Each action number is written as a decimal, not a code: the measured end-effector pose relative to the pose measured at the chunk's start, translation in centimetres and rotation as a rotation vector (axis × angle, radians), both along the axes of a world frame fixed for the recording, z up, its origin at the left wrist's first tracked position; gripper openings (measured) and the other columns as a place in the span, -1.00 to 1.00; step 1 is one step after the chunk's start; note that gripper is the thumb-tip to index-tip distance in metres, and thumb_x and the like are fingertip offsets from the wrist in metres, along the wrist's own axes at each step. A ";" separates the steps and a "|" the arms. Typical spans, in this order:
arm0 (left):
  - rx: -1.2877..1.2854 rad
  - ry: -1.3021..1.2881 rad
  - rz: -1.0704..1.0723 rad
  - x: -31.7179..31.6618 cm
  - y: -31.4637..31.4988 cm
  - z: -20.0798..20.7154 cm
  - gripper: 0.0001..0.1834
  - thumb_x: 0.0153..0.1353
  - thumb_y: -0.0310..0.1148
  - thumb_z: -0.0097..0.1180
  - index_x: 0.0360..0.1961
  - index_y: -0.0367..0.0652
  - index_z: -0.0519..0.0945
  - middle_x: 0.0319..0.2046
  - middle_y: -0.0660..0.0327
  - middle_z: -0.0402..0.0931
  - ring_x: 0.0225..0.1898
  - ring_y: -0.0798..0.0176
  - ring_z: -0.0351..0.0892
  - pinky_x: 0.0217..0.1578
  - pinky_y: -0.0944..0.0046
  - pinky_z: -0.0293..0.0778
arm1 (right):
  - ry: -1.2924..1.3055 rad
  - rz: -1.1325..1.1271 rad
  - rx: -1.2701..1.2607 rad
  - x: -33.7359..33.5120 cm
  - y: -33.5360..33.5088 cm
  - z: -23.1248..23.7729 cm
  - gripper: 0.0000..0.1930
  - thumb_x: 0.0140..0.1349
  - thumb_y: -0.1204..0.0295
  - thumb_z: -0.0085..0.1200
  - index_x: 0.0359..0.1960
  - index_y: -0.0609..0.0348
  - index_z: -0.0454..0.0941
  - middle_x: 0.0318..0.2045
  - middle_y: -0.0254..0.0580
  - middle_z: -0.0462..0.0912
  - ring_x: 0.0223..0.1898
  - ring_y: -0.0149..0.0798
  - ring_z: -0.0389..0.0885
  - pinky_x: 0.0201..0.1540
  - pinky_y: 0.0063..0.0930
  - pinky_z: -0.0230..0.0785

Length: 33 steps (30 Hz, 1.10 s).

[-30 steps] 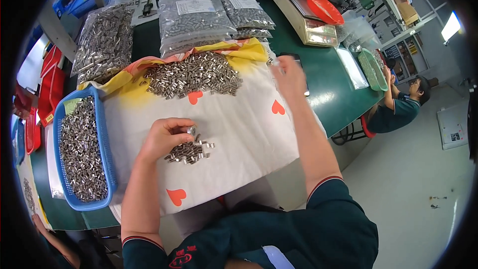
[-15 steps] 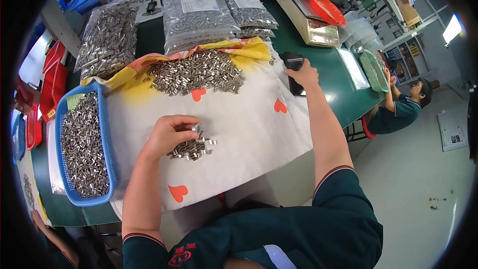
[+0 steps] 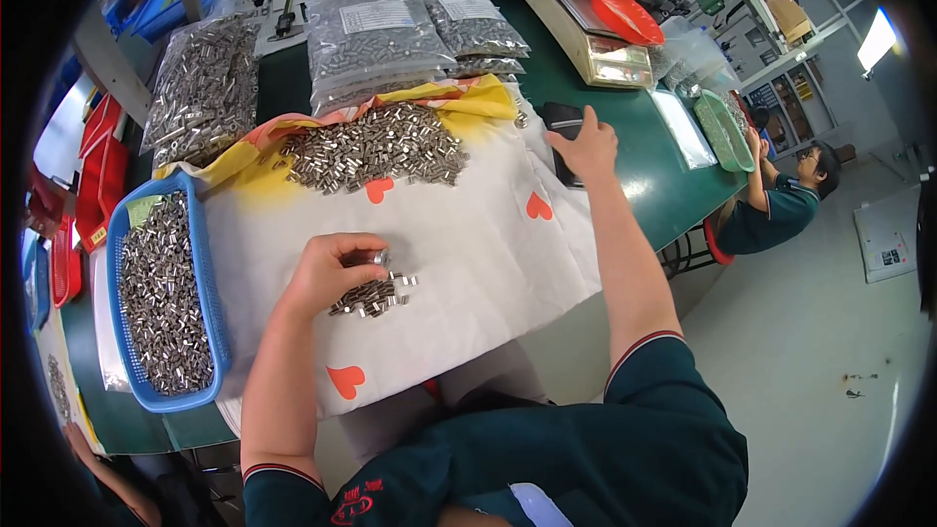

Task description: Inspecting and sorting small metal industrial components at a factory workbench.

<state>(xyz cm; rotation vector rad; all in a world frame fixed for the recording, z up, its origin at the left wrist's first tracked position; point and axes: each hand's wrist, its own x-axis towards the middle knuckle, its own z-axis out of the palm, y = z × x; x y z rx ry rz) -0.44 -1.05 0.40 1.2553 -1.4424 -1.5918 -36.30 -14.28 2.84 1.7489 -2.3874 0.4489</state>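
Note:
My left hand point(image 3: 337, 271) is closed on a small round metal piece point(image 3: 382, 258) held between thumb and fingers. Just below it, a small pile of short metal sleeves point(image 3: 371, 301) lies on a white cloth point(image 3: 468, 263) printed with red hearts. My right hand point(image 3: 589, 148), thumb and fingers apart, is at a black flat object point(image 3: 563, 127), perhaps a phone, on the cloth's right edge. Part of that object is hidden behind the hand. Farther back, a larger heap of metal sleeves point(image 3: 381, 148) rests against the cloth's yellow, rolled-up far edge.
To the left stands a blue basket point(image 3: 223, 332) full of metal sleeves. Clear bags of metal parts point(image 3: 376, 39) line the back. A boxy device point(image 3: 595, 54) with a red dish point(image 3: 625, 15) is at back right. A co-worker point(image 3: 781, 205) sits beyond, beside a green basket point(image 3: 722, 132).
My right hand's fingers have spread away from the black object, which now lies lower beside the hand. My left hand stays over the small pile, still holding the metal piece.

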 end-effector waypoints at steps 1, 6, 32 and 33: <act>-0.004 0.002 -0.009 -0.3 0.1 0.2 -0.69 -0.13 -0.57 0.25 -0.26 -0.30 0.56 -0.47 0.36 0.48 -0.44 0.54 0.42 -0.39 0.53 0.39 | -0.061 0.201 -0.175 1.4 1.3 0.2 -0.31 -0.18 0.13 0.23 0.01 0.15 0.29 -0.15 0.15 0.41 -0.09 0.07 0.37 -0.03 -0.21 0.23; -0.173 -0.149 -0.055 -0.4 0.2 -0.1 -0.70 -0.15 -0.55 0.26 -0.30 -0.33 0.56 -0.51 0.33 0.49 -0.48 0.54 0.40 -0.44 0.52 0.37 | -0.265 0.793 -0.039 11.3 6.9 -2.5 -0.73 -0.06 0.37 0.08 -0.27 0.11 0.48 -0.33 -0.08 0.48 -0.21 -0.06 0.43 -0.14 -0.23 0.26; 0.032 0.130 0.172 0.1 -0.9 -0.9 -0.69 -0.07 -0.54 0.22 -0.22 -0.26 0.56 -0.42 0.36 0.50 -0.38 0.55 0.42 -0.34 0.53 0.40 | -0.524 0.719 0.036 15.1 7.4 -1.7 -0.87 -0.09 0.61 -0.01 -0.44 0.22 0.48 -0.46 -0.25 0.51 -0.41 -0.32 0.47 -0.30 -0.51 0.32; 0.041 0.187 0.169 0.1 -0.8 -0.8 -0.69 -0.06 -0.55 0.21 -0.21 -0.26 0.55 -0.40 0.35 0.50 -0.37 0.55 0.42 -0.34 0.53 0.40 | -0.855 0.718 0.193 15.8 7.7 -0.7 -0.88 -0.05 0.60 -0.02 -0.41 0.24 0.48 -0.45 -0.29 0.51 -0.43 -0.40 0.45 -0.33 -0.56 0.32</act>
